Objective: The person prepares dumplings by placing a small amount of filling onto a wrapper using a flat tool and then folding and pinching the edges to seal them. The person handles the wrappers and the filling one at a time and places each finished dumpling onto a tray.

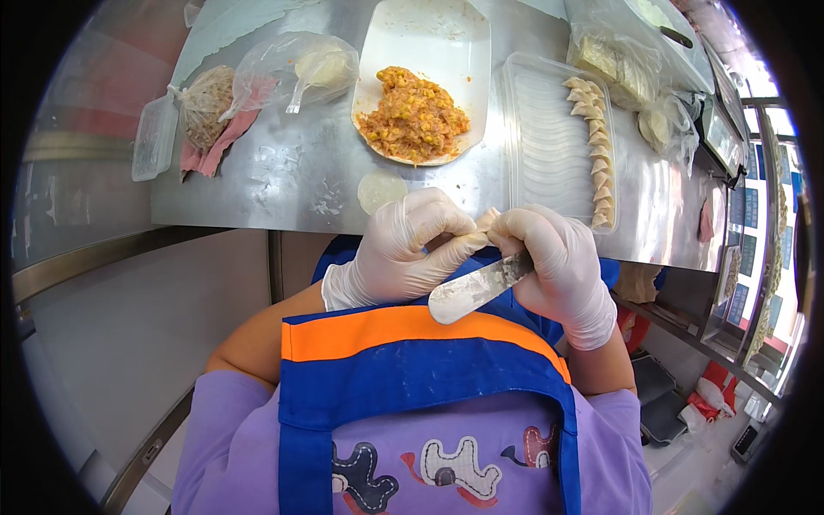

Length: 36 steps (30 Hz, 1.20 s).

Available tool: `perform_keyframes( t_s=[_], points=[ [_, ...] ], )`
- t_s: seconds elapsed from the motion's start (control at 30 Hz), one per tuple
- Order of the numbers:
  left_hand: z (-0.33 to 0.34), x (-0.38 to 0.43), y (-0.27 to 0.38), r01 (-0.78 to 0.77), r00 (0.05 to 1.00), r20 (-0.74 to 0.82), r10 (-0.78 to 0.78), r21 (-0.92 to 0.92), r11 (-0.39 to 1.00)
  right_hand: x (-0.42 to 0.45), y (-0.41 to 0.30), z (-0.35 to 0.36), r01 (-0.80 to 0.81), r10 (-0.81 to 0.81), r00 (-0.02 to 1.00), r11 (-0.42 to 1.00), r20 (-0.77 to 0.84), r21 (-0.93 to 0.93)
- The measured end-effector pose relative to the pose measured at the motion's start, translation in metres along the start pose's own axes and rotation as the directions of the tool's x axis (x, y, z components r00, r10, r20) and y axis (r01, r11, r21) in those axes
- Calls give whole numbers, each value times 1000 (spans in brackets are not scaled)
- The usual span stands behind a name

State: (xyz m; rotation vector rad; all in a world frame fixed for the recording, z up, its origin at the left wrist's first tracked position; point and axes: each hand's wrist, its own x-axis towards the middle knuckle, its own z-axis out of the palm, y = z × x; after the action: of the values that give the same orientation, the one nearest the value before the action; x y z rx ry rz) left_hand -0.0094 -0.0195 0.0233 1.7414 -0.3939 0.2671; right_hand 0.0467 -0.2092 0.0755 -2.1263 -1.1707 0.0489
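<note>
Both my hands wear thin white gloves and meet in front of the table's near edge. Between their fingertips is a small folded dumpling (487, 219), mostly covered by the fingers. My left hand (409, 248) pinches it from the left, my right hand (557, 264) from the right. A metal spatula (476, 288), smeared with pale residue, is also tucked in my right hand, its blade pointing down and left. One round dough wrapper (382, 191) lies on the table just beyond my left hand. Farther back, a white dish (421, 38) holds an orange-yellow minced filling (417, 116).
Right of the dish, a clear plastic tray (544, 141) carries a row of folded dumplings (599, 154) along its right side. Bagged dough (322, 67), a bag of brownish food (209, 103), a pink cloth (219, 141) and a plastic lid (154, 138) lie left on the steel table (270, 193).
</note>
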Motion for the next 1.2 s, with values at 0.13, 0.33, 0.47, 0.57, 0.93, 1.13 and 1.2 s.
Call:
perform_keyframes(
  t_s=[0.13,0.33,0.47,0.57,0.93,1.13,1.2],
  points=[
    [1,-1,1,316,949,76,-307,-247,916,0,-1,-3,-17,17,1000,1000,6,-16],
    [4,16,-5,682,607,639,-472,-724,-105,9,8,-11,97,-98,966,995,239,17],
    [9,11,-13,649,621,536,-571,-761,-9,15,14,-14,129,-125,985,991,118,-34],
    [3,14,-13,469,746,322,-583,-875,118,9,15,-11,-40,43,989,999,-141,26],
    [17,16,-1,343,798,153,-583,-910,231,-3,11,33,-421,529,844,758,-92,498],
    [6,17,-4,508,755,302,-582,-831,227,-1,15,14,-310,355,933,882,-67,356],
    [3,17,-5,602,708,382,-595,-767,224,-1,20,6,-294,314,950,898,-7,328]
  ],
)
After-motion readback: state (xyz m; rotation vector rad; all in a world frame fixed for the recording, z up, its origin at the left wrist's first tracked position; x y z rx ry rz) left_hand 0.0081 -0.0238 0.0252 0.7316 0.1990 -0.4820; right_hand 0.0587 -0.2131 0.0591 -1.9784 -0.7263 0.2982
